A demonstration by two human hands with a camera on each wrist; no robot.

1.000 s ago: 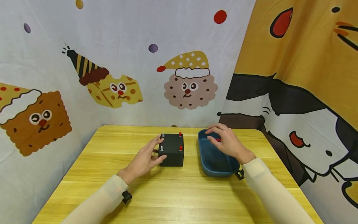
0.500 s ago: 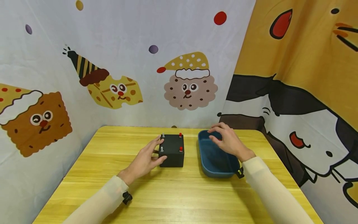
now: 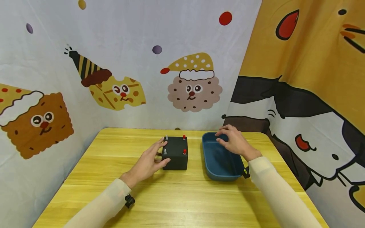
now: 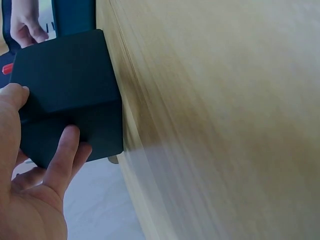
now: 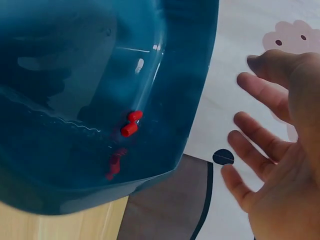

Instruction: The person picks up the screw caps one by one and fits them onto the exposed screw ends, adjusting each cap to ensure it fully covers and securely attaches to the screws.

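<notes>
A black box [image 3: 176, 152] stands mid-table, with two red pegs [image 3: 184, 136] on its right side and two silver pegs [image 3: 164, 151] on its left. My left hand [image 3: 149, 160] holds the box from the left, with the thumb at the front corner and the fingers on its left edge. In the left wrist view, thumb and fingers [image 4: 67, 155] press on the box [image 4: 70, 95]. My right hand [image 3: 232, 141] hovers over the far end of a blue tray [image 3: 209, 171], fingers spread and holding nothing [image 5: 272, 150]. Small red pegs [image 5: 131, 123] lie inside the tray [image 5: 75, 75].
The yellow wooden table [image 3: 176, 196] is enclosed by cartoon-printed cloth walls at the back, left and right. A dark strap clip [image 3: 129, 200] sits at my left wrist.
My right hand has drawn back from over the tray's middle to its far end and spread open. The red piece seen at its fingertips earlier is gone from them. The left hand has stayed still.
</notes>
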